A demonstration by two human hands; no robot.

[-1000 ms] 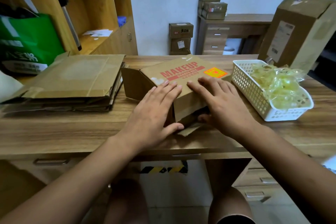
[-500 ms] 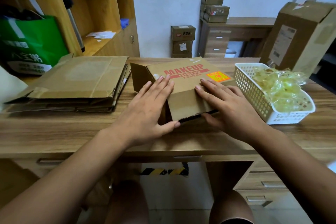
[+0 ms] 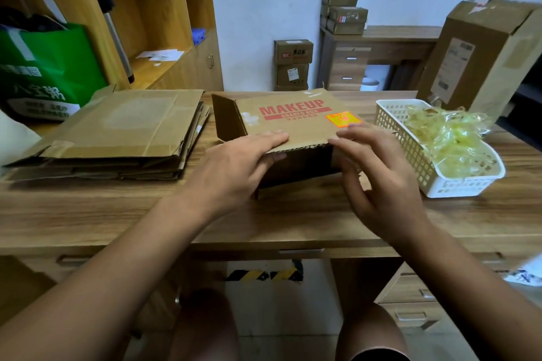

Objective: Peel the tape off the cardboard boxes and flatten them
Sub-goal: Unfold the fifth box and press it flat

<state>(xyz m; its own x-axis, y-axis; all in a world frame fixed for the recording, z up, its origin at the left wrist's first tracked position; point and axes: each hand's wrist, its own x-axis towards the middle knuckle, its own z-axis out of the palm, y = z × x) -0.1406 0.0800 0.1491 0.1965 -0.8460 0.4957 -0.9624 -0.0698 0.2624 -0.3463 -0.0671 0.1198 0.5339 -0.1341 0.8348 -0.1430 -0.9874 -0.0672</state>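
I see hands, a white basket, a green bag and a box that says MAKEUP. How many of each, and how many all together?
hands: 2, the left hand and the right hand
white basket: 1
green bag: 1
MAKEUP box: 1
Total: 5

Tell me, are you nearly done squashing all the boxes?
Partly. Done: a pile of flat cardboard lies on the left, and the basket holds a heap of peeled tape. In hand: the makeup box, not yet flat, gripped by the left hand and right hand at its front edge. Left: the tall box on the right stands whole, and maybe the small boxes by the wall.
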